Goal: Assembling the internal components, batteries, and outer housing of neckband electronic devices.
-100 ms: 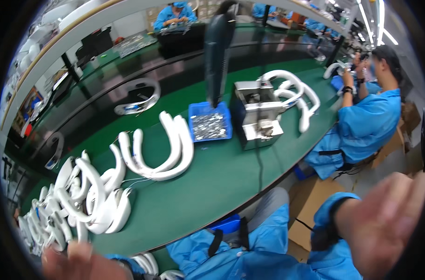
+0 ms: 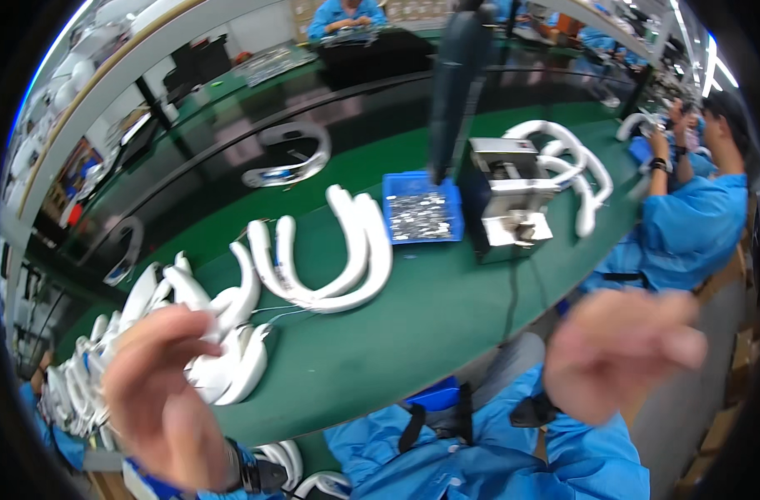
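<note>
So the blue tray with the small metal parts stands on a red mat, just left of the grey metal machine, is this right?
Not quite: the mat is green, not red. The head view shows the blue tray of small metal parts standing on that green surface, just left of the grey metal machine.

Looks like a factory assembly line. Workers in matching blue uniforms [image 2: 688, 225] are sitting along a long green-topped workbench [image 2: 446, 308], and white U-shaped plastic parts [image 2: 330, 267] are piling up all over it. A blue tray of small metal bits [image 2: 420, 212] is sitting next to a small metal machine [image 2: 505, 200], with a power screwdriver [image 2: 456, 83] hanging over it.
</note>
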### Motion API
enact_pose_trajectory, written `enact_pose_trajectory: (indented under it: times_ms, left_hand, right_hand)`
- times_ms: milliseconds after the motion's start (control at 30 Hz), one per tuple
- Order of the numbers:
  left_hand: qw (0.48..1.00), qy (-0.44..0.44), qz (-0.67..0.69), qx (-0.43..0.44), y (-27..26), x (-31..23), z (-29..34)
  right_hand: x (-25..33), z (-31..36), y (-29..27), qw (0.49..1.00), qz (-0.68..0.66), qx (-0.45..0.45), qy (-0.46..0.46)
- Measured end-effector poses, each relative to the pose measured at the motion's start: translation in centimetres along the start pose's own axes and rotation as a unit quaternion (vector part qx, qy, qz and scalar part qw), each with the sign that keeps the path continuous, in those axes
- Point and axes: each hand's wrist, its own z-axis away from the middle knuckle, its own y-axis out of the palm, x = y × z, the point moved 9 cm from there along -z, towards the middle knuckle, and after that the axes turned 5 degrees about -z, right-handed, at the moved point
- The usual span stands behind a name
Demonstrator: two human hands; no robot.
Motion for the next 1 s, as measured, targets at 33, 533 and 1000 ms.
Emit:
enact_pose_trajectory:
  times_ms: [33, 533, 1000]
  left_hand:
    - [0.996, -0.052, 0.052, 0.057, 0.4, 1.8, -0.6]
    - [0.925, -0.301, -0.159, 0.170, -11.1, 24.9, -8.8]
    - [0.861, -0.030, -0.410, 0.300, 17.7, 33.0, -15.7]
  right_hand:
    - [-3.1, 2.2, 0.9, 0.999, -0.028, 0.003, 0.042]
    - [-18.3, 16.0, 16.6, 0.894, -0.048, 0.344, 0.285]
    - [-19.6, 13.2, 11.8, 0.935, 0.048, 0.323, 0.137]
